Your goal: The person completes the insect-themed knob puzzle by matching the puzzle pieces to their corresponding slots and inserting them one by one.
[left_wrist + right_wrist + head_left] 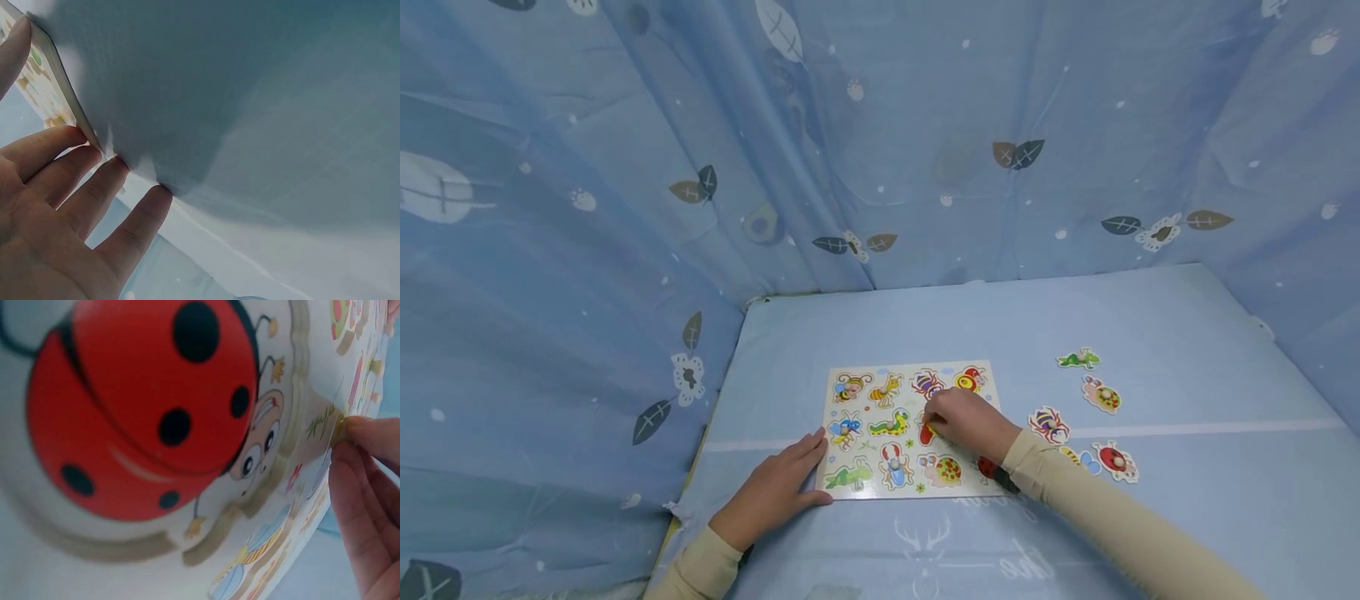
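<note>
A white puzzle board with insect pictures lies flat on the table. My left hand rests at its left edge; in the left wrist view its straight, spread fingertips touch the board's side and the cloth. Over the right-centre part of the board, my right hand pinches the small knob of a red puzzle piece between thumb and finger. That hand covers most of the piece. Close to the right wrist camera is a ladybug picture in its grooved outline.
Right of the board lie loose knobbed pieces: a green grasshopper, a snail, a striped bug, a ladybug and a bee partly behind the right sleeve. Blue patterned curtains hang behind and beside the table.
</note>
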Demonstrator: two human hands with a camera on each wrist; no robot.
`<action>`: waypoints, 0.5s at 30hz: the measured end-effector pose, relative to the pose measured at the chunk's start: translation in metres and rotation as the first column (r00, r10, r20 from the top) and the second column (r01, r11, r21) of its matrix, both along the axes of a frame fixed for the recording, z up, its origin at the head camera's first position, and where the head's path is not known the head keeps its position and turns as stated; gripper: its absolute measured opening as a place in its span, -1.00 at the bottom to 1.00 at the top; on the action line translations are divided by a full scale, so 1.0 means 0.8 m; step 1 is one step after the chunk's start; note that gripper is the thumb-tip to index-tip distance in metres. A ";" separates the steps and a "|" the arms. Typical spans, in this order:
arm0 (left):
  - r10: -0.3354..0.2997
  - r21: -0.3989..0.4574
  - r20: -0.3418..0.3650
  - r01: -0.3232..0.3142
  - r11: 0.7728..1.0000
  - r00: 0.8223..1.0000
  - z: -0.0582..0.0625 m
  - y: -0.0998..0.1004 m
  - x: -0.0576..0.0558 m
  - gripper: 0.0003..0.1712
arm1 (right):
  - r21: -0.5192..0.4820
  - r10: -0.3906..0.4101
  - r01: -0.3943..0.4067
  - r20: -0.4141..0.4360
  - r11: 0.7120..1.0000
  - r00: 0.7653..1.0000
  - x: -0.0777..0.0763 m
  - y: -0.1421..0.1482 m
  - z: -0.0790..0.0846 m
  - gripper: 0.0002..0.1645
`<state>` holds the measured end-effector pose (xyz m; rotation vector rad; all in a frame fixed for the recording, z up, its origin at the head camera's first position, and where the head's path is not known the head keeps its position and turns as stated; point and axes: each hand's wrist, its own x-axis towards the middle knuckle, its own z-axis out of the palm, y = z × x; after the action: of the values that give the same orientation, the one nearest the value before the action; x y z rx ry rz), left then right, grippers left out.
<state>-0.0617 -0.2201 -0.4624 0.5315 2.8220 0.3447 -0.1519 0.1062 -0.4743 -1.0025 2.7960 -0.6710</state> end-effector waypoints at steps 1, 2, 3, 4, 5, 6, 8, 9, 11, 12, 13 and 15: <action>-0.001 0.004 0.001 0.001 1.000 1.000 -0.001 0.000 0.000 0.03 | -0.002 0.007 -0.007 0.008 1.000 1.000 0.001 0.002 0.000 -0.85; -0.003 0.004 0.000 0.003 1.000 1.000 -0.002 0.000 0.001 0.03 | 0.000 0.012 -0.012 0.013 1.000 1.000 0.001 0.006 0.000 -0.87; -0.005 0.008 0.000 0.005 1.000 1.000 -0.003 0.000 0.001 0.03 | 0.002 0.012 -0.013 0.015 1.000 1.000 0.002 0.011 0.001 -0.87; -0.008 0.010 0.000 0.008 1.000 1.000 -0.004 0.001 0.001 0.03 | 0.000 0.009 -0.009 0.018 1.000 1.000 0.003 0.018 0.003 -0.87; -0.012 0.009 -0.002 0.012 1.000 1.000 -0.005 0.001 0.001 0.03 | 0.000 -0.002 0.002 0.017 1.000 1.000 0.004 0.025 0.005 -0.85; -0.014 0.011 -0.002 0.014 1.000 1.000 -0.006 0.002 0.001 0.03 | 0.003 -0.015 0.015 0.013 1.000 1.000 0.005 0.035 0.007 -0.83; -0.016 0.016 -0.004 0.016 1.000 1.000 -0.006 0.002 0.001 0.02 | 0.013 -0.051 0.051 -0.004 0.999 0.999 0.007 0.057 0.012 -0.80; -0.015 0.013 -0.007 0.015 1.000 1.000 -0.006 0.002 0.000 0.02 | 0.019 -0.075 0.075 -0.007 0.997 0.997 0.008 0.070 0.014 -0.78; -0.009 0.001 -0.013 0.009 1.000 1.000 -0.005 0.002 0.000 0.02 | 0.031 -0.111 0.111 -0.009 0.993 0.994 0.010 0.095 0.017 -0.77; -0.005 -0.001 -0.014 0.005 1.000 1.000 -0.004 0.001 0.000 0.02 | 0.038 -0.129 0.130 -0.006 0.991 0.992 0.011 0.109 0.018 -0.76; -0.001 -0.005 -0.014 0.001 1.000 1.000 -0.004 0.001 0.000 0.02 | 0.043 -0.145 0.145 -0.001 0.989 0.989 0.013 0.122 0.019 -0.77; 0.003 -0.015 -0.016 -0.003 1.000 1.000 -0.003 -0.001 -0.001 0.02 | 0.062 -0.180 0.179 0.004 0.982 0.984 0.017 0.146 0.019 -0.79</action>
<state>-0.0621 -0.2209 -0.4649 0.5294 2.8390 0.3205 -0.1381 0.2231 -0.4590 -0.7411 2.9035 -0.6026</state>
